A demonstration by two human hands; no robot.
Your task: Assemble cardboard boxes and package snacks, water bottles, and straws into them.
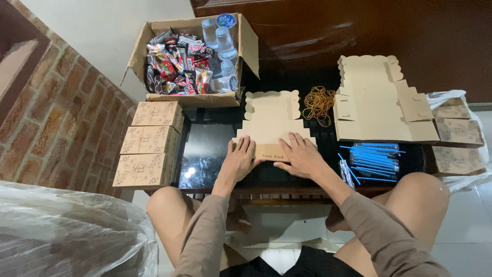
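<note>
On the dark surface point(205, 154), my left hand point(239, 159) and right hand point(301, 155) press flat, fingers extended, on an unfolded cardboard box blank point(270, 115). Neither hand grasps anything. Rubber bands point(318, 103) lie just beside the blank.

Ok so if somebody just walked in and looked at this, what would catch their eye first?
Probably both hands, left hand and right hand, pressed flat on an unfolded cardboard box blank at the middle of the dark table. Next, the open carton of bright snack packets and water cups at the far left. Then the blue straws on the right.
</note>
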